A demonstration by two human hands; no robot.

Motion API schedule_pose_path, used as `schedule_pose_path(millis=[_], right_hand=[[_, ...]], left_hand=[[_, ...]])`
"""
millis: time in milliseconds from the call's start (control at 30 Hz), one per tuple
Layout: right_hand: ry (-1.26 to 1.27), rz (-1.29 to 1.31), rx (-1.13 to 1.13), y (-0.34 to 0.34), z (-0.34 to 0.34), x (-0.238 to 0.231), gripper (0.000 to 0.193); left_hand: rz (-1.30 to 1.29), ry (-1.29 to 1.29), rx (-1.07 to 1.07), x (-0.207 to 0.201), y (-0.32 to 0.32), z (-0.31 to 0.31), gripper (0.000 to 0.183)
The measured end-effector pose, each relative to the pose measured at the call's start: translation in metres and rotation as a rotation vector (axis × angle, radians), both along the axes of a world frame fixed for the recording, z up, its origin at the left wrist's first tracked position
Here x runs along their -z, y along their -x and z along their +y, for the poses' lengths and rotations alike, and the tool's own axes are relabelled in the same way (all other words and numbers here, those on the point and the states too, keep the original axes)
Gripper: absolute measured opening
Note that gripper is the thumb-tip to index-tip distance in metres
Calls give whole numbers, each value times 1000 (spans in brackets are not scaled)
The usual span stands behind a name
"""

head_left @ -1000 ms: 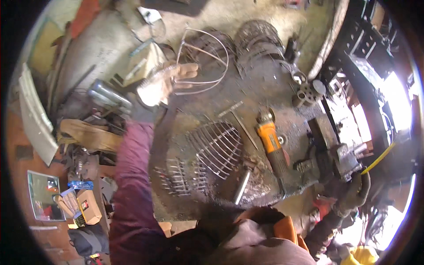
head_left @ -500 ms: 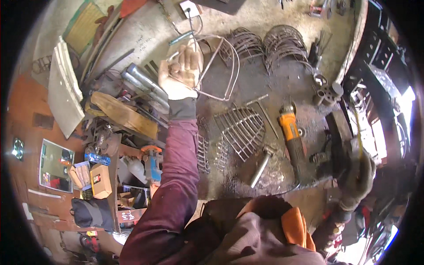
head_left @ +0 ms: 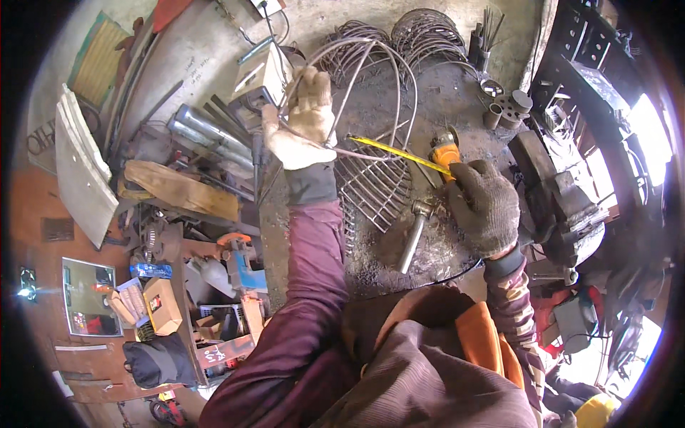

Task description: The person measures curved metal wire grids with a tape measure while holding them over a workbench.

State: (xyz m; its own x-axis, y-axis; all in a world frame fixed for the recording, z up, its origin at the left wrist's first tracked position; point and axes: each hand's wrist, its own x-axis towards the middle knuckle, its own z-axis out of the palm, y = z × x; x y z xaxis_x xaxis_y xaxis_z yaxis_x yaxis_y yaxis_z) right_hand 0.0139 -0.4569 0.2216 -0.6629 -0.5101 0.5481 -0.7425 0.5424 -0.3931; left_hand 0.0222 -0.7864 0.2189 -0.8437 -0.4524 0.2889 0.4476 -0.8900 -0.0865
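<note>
Rod frame (head_left: 352,89), bent out of thin metal bars, sits upper middle of the picture, and my left hand (head_left: 303,118) has it, glove on, fingers half curled, with a bar running across by the thumb. Can't tell from this far off how hard that grip is. Right hand (head_left: 489,207), also gloved, is right of center and closed around the end of a yellow tape measure (head_left: 399,153); the strip sticks out toward the frame's lower bar. Couldn't say if the tip actually touches. Hands are well apart, tape slanting between them.

Worktop (head_left: 457,93) is dark and gritty. I've got an orange grinder (head_left: 447,155) partly hidden behind the right glove, a hammer (head_left: 412,246) lying lower center, and a barred rack (head_left: 374,192) left of it, under the tape. Wire coils (head_left: 428,32) are piled up top. Over on the left side: a wood block (head_left: 182,189), plus a cardboard box (head_left: 163,307) and black bag (head_left: 160,360) lower down.
</note>
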Motion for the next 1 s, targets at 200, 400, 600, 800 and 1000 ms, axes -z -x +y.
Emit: schedule_pose_path(millis=[200,400,600,800,1000], right_hand=[[-25,-15,-47,5,-13,4,24],[-48,9,-41,10,-16,2,23],[-82,5,-29,9,-17,10,22],[-65,12,-16,7,-21,11,19],[-96,54,-1,3,-23,11,20]], left_hand=[[-208,10,-150,3,3,4,62],[-223,-34,-129,11,6,-3,48],[-204,-103,-65,15,7,-5,48],[-274,-83,-103,25,10,-10,48],[-368,-67,-12,19,4,-19,83]])
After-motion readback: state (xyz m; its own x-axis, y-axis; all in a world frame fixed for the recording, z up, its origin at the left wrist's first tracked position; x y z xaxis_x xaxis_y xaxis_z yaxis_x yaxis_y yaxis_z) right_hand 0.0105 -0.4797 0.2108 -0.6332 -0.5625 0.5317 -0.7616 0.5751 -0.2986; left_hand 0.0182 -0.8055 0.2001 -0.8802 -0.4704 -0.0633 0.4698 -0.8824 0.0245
